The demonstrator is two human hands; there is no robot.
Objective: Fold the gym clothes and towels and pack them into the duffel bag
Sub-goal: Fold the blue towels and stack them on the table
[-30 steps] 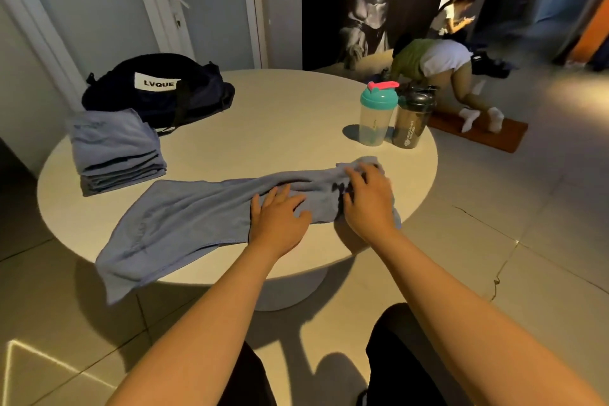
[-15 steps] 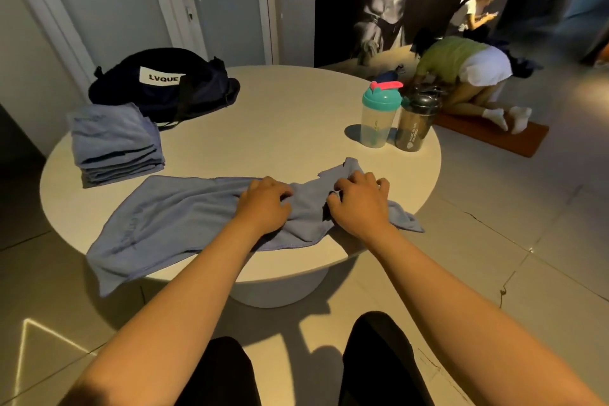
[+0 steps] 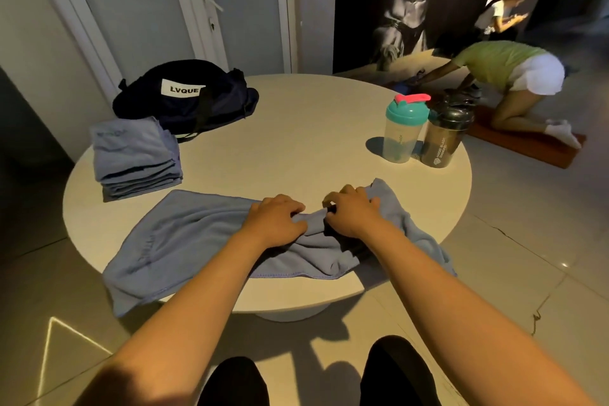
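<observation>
1. Counted from left to right: one stack of folded cloths [image 3: 136, 158], one duffel bag [image 3: 184, 99], one loose towel [image 3: 184, 241], two hands and two shaker bottles. All rest on one round table [image 3: 296, 128].
2. The stack sits at the table's left edge. It holds several blue-grey layers, too close together to count exactly.
3. Just behind the stack lies the dark duffel bag with a white "LVQUE" label. I cannot tell whether its zip is open.
4. The loose towel stretches along the table's near edge, and its left end hangs over the rim.
5. The left hand [image 3: 275, 221] rests on the towel's middle. Its fingers [image 3: 293, 208] are curled, bunching the cloth under them.
6. The right hand [image 3: 354, 212] is just beside it. Its fingers [image 3: 342, 194] are curled too and grip a raised ridge of towel between the hands. The towel's right end trails past this hand and off the table.
7. Further right stand a clear bottle with a teal lid [image 3: 403, 132] and a dark bottle [image 3: 445, 138], touching each other and well apart from the towel.
8. The stack lies between the towel's left part and the bag.
9. On the floor beyond the table, a person [image 3: 504, 76] kneels on a mat [image 3: 534, 145]. Another person [image 3: 501, 13] sits further back.
</observation>
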